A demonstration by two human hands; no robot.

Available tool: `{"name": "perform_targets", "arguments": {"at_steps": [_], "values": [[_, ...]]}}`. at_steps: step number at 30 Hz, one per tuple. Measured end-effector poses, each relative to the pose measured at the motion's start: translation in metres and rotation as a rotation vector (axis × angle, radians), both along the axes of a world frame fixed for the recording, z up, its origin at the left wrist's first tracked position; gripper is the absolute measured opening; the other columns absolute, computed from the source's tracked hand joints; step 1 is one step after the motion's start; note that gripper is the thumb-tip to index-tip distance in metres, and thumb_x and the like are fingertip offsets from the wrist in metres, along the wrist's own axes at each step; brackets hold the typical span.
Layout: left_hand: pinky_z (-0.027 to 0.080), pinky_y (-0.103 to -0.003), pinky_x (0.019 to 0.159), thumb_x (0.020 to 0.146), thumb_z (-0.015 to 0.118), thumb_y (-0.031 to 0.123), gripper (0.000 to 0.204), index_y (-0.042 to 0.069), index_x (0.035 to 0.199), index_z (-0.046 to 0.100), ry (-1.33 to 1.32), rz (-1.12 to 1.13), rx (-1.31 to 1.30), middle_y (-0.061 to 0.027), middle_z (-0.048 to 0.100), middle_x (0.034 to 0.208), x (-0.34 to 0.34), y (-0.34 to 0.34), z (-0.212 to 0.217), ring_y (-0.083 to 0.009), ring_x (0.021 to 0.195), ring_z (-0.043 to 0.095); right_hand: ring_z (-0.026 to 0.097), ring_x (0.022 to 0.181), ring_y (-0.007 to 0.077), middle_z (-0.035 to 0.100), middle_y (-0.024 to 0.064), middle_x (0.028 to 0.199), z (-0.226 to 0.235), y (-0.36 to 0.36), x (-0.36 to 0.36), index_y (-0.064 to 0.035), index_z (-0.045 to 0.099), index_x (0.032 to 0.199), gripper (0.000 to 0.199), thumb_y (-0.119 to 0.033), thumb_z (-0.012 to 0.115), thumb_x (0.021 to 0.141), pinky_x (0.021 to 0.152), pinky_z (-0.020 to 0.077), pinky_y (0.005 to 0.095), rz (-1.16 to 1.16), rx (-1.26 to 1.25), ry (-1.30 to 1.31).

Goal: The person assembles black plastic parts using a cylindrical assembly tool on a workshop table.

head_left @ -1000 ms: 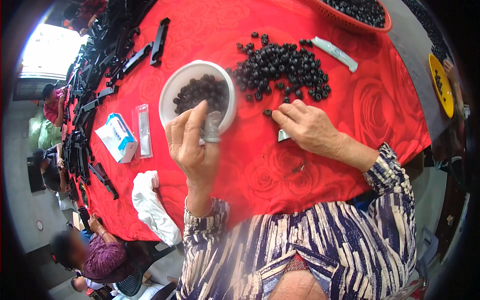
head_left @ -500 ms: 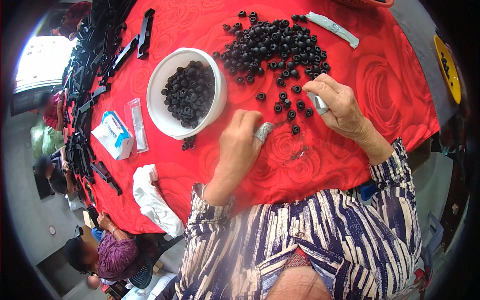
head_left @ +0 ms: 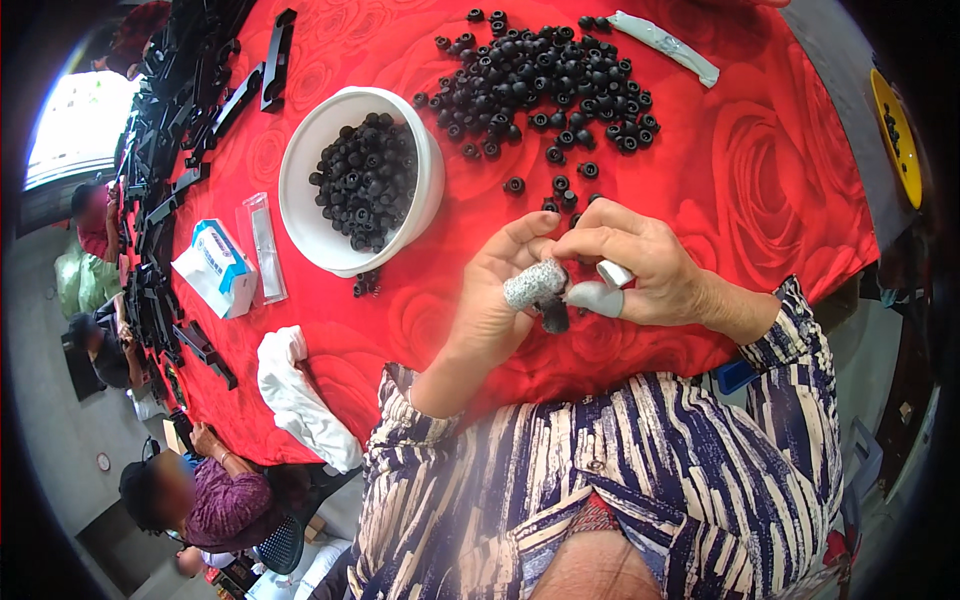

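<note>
Left hand (head_left: 500,290) and right hand (head_left: 630,265) meet, fingers pinching a small black part (head_left: 553,316).

Both hands meet over the table's near edge, the left hand (head_left: 495,300) and right hand (head_left: 640,265) pinching a small part (head_left: 553,315) between them, with the loose pile of parts (head_left: 545,75) beyond and the filled bowl (head_left: 325,235) to their left.

Close head view, straight down
</note>
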State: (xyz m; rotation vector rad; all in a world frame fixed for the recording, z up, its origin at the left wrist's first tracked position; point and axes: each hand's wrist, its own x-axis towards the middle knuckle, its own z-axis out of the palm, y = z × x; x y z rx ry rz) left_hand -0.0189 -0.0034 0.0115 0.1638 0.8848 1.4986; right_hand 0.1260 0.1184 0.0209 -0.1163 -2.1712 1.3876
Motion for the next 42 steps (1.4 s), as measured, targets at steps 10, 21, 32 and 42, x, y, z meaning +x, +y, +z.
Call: {"name": "perform_targets", "arguments": {"at_steps": [10, 21, 32, 42], "values": [[0.051, -0.024, 0.073, 0.087, 0.062, 0.010, 0.027, -0.001, 0.111, 0.056, -0.074, 0.077, -0.083, -0.0042, 0.061, 0.089, 0.007, -0.002, -0.005, -0.0119, 0.080, 0.060, 0.056, 0.064, 0.0166, 0.056, 0.0081, 0.080, -0.005, -0.001, -0.002, -0.0006, 0.060, 0.094, 0.031, -0.004, 0.076, 0.068, 0.054, 0.0447, 0.0271, -0.030, 0.032, 0.007], [0.052, -0.027, 0.072, 0.085, 0.062, 0.009, 0.028, -0.006, 0.109, 0.058, -0.159, -0.228, 0.034, -0.0105, 0.064, 0.093, -0.003, -0.011, -0.007, -0.0164, 0.082, 0.063, 0.059, 0.062, 0.0180, 0.057, 0.0094, 0.077, -0.003, -0.002, 0.000, 0.0009, 0.060, 0.095, 0.038, -0.007, 0.080, 0.064, 0.050, 0.0471, 0.0275, -0.083, 0.247, 0.113], [0.050, -0.023, 0.067, 0.084, 0.065, 0.005, 0.021, -0.003, 0.103, 0.063, -0.004, -0.223, 0.040, -0.0071, 0.064, 0.089, 0.002, -0.010, -0.007, -0.0122, 0.077, 0.061, 0.057, 0.057, 0.0181, 0.057, 0.0084, 0.073, 0.000, 0.002, 0.004, 0.0016, 0.062, 0.098, 0.039, -0.008, 0.080, 0.065, 0.046, 0.0444, 0.0278, -0.015, 0.260, 0.088], [0.052, -0.023, 0.061, 0.084, 0.065, 0.006, 0.021, -0.003, 0.103, 0.064, -0.180, -0.329, -0.006, -0.0087, 0.066, 0.089, -0.005, -0.011, 0.001, -0.0117, 0.073, 0.063, 0.055, 0.054, 0.0191, 0.053, 0.0058, 0.067, 0.006, 0.004, 0.007, 0.0013, 0.063, 0.093, 0.032, -0.008, 0.075, 0.065, 0.045, 0.0432, 0.0304, 0.046, 0.250, 0.126]]}}
